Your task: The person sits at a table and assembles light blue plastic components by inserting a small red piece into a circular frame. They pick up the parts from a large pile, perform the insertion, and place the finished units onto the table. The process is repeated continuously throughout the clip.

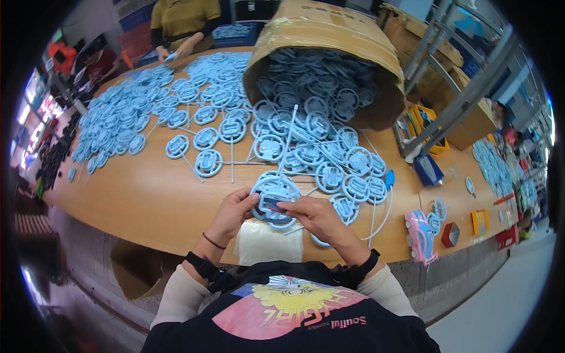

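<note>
We have one light-blue ring-shaped piece [285, 183] held up just above the tabletop [156, 197], near its front edge. Our left hand [236, 207] pinches its rim between thumb and fingers, while our right hand [315, 215] has its fingertips pressed together at a small dark part [268, 203] with a red edge, within the ring. This one looks partway through handling, by our judgement; whether the dark part is seated, we cannot tell. Much seems left: similar pieces spill from the tipped carton [326, 26] and lie loose ahead of us, with a big heap [115, 117] to the left. Which of those are finished, we cannot say. A white sheet [265, 250] lies just below our hands.
</note>
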